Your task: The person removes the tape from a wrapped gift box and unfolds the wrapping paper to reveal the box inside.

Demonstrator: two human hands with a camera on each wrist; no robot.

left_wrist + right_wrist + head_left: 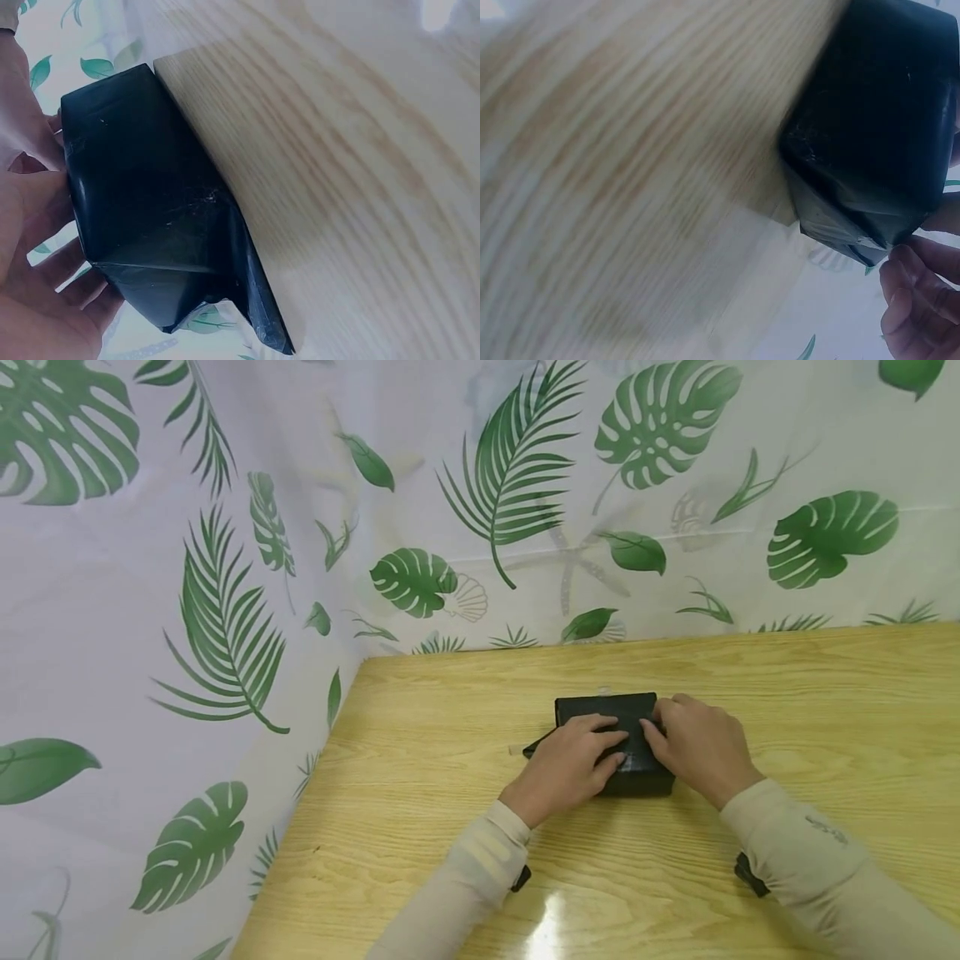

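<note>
A box covered in black wrapping (615, 785) lies on the wooden table. My left hand (573, 760) rests on its top with the fingers stretched out across the surface. At the left end of the box, a loose flap of the wrapping (262, 322) sticks out past the corner. My right hand (701, 743) is at the right end, thumb on the top edge and fingers bent over the far corner. In the right wrist view, the right fingertips (904, 259) pinch the wrapping at the corner, beside a partly folded end flap (840, 236).
Small strips of clear tape (516, 749) show beside the left flap and behind the box. The wooden table (420, 827) meets a leaf-print curtain (525, 610) at the back and on the left. Black wrist-worn parts (750, 875) show under both sleeves.
</note>
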